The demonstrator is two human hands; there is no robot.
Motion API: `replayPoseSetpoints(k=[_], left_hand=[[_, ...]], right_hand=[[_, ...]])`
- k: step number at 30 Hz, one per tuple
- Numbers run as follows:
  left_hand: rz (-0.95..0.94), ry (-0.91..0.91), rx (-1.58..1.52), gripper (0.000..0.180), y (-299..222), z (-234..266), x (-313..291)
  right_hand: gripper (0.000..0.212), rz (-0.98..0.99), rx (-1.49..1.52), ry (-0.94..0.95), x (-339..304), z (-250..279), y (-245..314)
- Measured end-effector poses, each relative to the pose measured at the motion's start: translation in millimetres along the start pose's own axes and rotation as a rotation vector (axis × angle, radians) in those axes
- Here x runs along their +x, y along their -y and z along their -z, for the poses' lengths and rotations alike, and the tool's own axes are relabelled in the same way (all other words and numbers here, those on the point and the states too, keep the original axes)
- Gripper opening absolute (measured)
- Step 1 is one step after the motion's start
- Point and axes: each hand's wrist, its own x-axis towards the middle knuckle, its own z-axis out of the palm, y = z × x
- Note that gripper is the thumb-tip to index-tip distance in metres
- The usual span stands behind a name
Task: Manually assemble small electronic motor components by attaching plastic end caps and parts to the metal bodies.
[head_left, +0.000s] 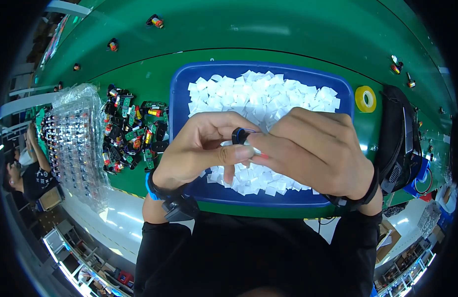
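Between the thumb and fingers of my left hand is a small black round part with thin dark wires coming out of it. Those wires run to the pinched fingers of my right hand, which meets the left one closely. A bit of red shows at the right fingertips; what else they cover is hidden. Both hands are above a blue plastic tray, which holds a heap of small white square pieces.
Left of the tray lies a pile of green circuit boards with small components, beside a clear plastic blister tray of similar parts. To the right are a yellow tape roll and a black bag. A person sits at far left.
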Motion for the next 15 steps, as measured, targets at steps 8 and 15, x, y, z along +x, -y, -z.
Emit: replayPoseSetpoints(k=[8, 15], left_hand=[[-0.131, -0.073, 0.133, 0.031, -7.7, -13.2, -2.0], [-0.504, -0.284, 0.393, 0.036, 4.4, -16.0, -4.1]], right_hand=[[0.036, 0.057, -0.094, -0.002, 1.5, 2.2, 3.3], [0.035, 0.146, -0.158, -0.105, 8.5, -0.5, -8.8]])
